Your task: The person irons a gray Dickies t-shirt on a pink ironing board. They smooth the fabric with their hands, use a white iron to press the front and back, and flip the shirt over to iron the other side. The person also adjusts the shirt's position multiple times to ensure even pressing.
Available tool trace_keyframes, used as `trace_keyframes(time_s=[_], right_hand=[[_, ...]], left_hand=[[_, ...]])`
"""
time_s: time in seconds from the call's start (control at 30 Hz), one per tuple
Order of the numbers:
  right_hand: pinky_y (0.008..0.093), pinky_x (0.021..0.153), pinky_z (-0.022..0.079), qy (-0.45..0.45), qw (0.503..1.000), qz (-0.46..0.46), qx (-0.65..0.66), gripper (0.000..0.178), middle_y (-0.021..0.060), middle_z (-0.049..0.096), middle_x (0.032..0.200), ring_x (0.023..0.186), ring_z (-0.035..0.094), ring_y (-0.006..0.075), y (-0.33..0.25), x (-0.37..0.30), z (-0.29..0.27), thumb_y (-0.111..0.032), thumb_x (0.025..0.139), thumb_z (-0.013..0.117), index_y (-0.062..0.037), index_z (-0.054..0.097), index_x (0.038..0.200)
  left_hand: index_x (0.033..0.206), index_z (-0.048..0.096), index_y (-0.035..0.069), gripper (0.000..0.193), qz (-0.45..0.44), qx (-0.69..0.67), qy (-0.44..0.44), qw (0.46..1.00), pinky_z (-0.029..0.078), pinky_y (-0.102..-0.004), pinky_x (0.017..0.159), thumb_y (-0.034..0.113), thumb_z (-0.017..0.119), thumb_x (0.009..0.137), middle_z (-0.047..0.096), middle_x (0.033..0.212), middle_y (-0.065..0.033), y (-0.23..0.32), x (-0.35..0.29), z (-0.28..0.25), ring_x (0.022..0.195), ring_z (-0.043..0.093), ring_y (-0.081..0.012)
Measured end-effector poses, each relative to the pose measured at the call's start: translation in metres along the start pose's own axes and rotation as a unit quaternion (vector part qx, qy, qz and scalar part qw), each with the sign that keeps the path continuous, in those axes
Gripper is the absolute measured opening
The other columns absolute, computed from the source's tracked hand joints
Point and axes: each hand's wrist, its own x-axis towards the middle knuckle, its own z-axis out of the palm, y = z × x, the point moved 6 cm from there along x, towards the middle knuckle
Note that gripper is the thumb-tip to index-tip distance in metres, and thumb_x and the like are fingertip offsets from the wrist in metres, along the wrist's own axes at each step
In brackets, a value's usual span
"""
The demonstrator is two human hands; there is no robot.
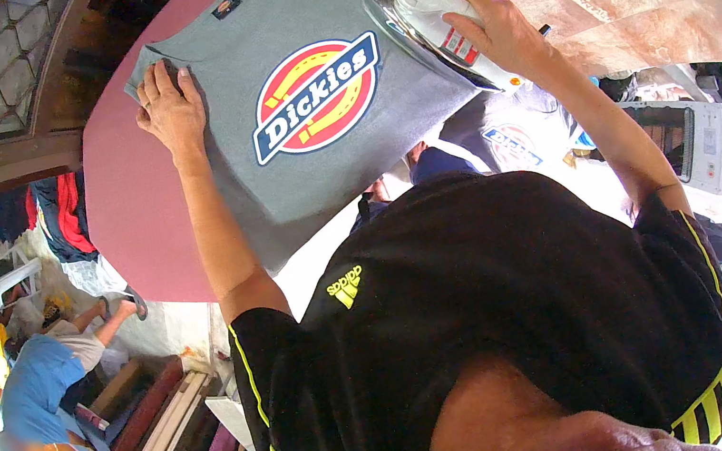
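Item: one grey shirt (302,28), laid face up on a rounded pink board (133,217) in front of the wearer; neckline at the far side, lower part draping over the near edge. Large red, yellow and blue print (317,98) at the chest; small dark label (226,6) inside the neck.

Tool: one white iron (430,1), at the shirt's right edge, beside the print. Whether its plate lies fully flat on the cloth or is slightly lifted cannot be told.

Right hand (501,32): fingers curled round the iron's handle.

Left hand (172,109): laid palm down on the shirt near its left shoulder, fingers a little apart, clamped on nothing.

Also present: a second grey cloth (511,146) with a similar print, lower than the board, to the right; a person in blue (40,379), bent over at far left.

Step in hand, as judged: pressing the shirt's right side while the left hand steadies the cloth. Next move, as judged: calls for a smooth stroke along that edge, clear of the print, the left hand holding the fabric taut and well apart from the plate.
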Motion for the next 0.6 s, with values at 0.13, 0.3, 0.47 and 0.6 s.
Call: trace_keyframes(time_s=[0.13,0.3,0.47,0.6], right_hand=[[0.0455,0.067,0.054,-0.038,0.998,0.041,-0.016,0.039,0.0234,0.068,0.083,0.073,0.068,0.0385,-0.001,0.023,0.005,-0.038,0.095,0.062,-0.0005,0.062,0.105],[0.0469,0.065,0.052,-0.044,0.997,0.051,-0.025,0.038,0.0243,0.066,0.079,0.072,0.067,0.0405,0.008,0.022,0.004,-0.036,0.097,0.060,0.0008,0.059,0.104],[0.0463,0.067,0.054,-0.027,0.999,0.015,-0.025,0.040,0.0209,0.068,0.080,0.074,0.068,0.0377,0.016,0.007,0.001,-0.043,0.095,0.060,-0.0046,0.062,0.109],[0.0453,0.067,0.054,-0.019,0.999,-0.020,-0.026,0.040,0.0207,0.067,0.080,0.073,0.068,0.0371,0.016,0.031,0.003,-0.042,0.096,0.059,-0.0056,0.061,0.114]], left_hand=[[0.132,0.058,0.015,0.045,0.046,0.054,0.039,0.997,0.025,-0.0592,0.107,0.042,0.050,0.097,0.052,0.142,-0.0065,0.023,0.001,-0.014,0.136,0.042,-0.0285],[0.134,0.055,0.013,0.047,0.140,-0.117,0.005,0.983,0.025,-0.0592,0.109,0.039,0.052,0.095,0.049,0.144,-0.0082,0.138,-0.009,-0.013,0.138,0.039,-0.0265],[0.140,0.049,0.008,0.063,0.190,-0.084,-0.063,0.976,0.023,-0.0603,0.110,0.051,0.051,0.094,0.043,0.148,-0.0129,0.203,-0.040,0.029,0.141,0.035,-0.0329],[0.141,0.046,0.004,0.078,0.213,-0.089,-0.075,0.970,0.023,-0.0607,0.110,0.062,0.053,0.089,0.038,0.152,-0.0147,0.213,-0.039,0.024,0.142,0.032,-0.0360]])
